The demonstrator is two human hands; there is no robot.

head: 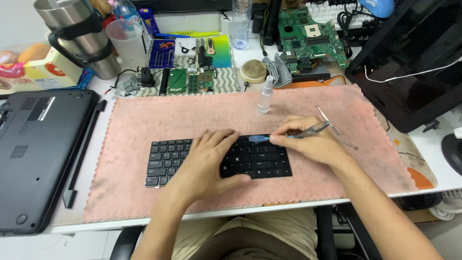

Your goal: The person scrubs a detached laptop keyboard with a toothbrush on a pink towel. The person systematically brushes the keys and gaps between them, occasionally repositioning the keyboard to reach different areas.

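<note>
Step in hand appears to be cleaning: the black keyboard [219, 157] lies on the pink cloth [144, 115] on the desk; left hand [207, 161] presses flat on it, fingers spread; right hand [308, 142] pinches a blue-tipped brush [288, 135] at the top key row. Any next stroke calls for light pressure and a steadied keyboard

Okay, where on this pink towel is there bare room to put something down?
Bare towel lies left of the keyboard, and between the spray bottle and the keyboard's left half. The right side holds metal picks. Left hand and right hand cover the keyboard. Behind the towel it's crowded.
</note>
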